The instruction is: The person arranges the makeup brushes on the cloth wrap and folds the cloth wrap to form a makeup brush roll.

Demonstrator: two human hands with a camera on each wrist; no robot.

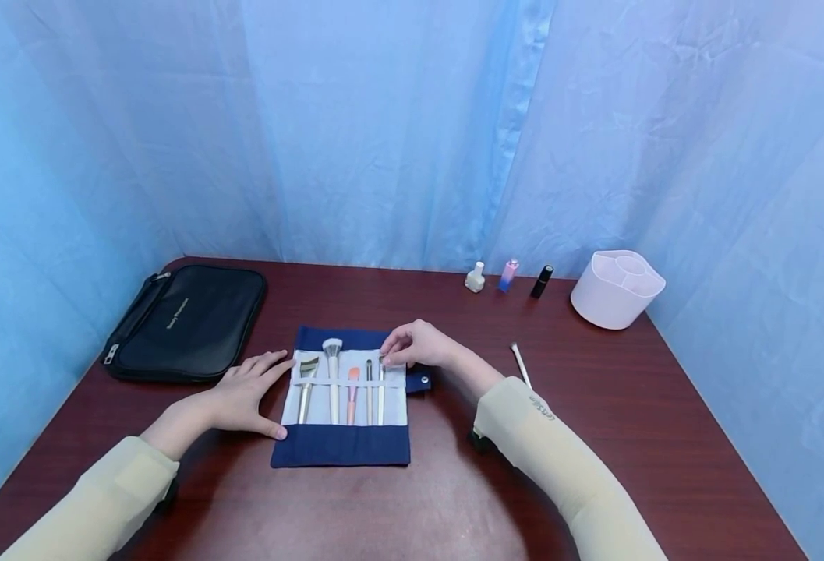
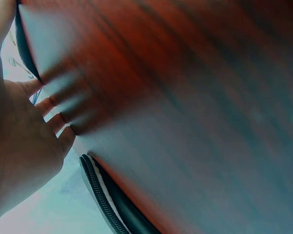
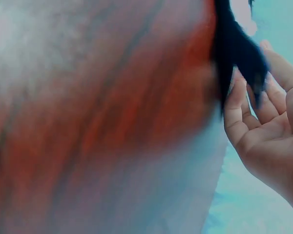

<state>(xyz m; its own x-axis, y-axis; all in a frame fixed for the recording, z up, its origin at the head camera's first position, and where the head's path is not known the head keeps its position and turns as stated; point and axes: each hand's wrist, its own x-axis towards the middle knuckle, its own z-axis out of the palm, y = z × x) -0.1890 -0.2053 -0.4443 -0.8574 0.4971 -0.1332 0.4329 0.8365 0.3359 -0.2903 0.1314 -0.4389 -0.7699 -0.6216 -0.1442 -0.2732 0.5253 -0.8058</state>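
Note:
A navy brush roll (image 1: 341,447) lies unfolded on the table, its pale inside facing up. Several makeup brushes stand side by side under its strap, among them a white-headed brush (image 1: 333,366), a pink brush (image 1: 352,389) and a comb-like brush (image 1: 305,389). My right hand (image 1: 417,344) is over the roll's upper right corner and pinches the top of the rightmost makeup brush (image 1: 381,401); its tip is hidden by the fingers. With fingers spread, my left hand (image 1: 246,393) rests at the roll's left edge, thumb on the lower corner.
A black zipped case (image 1: 187,323) lies at the back left. One loose brush (image 1: 520,363) is beside my right forearm. Behind stand a nail polish bottle (image 1: 475,278), a pink-blue tube (image 1: 507,275), a black lipstick (image 1: 542,281) and a white divided holder (image 1: 611,296).

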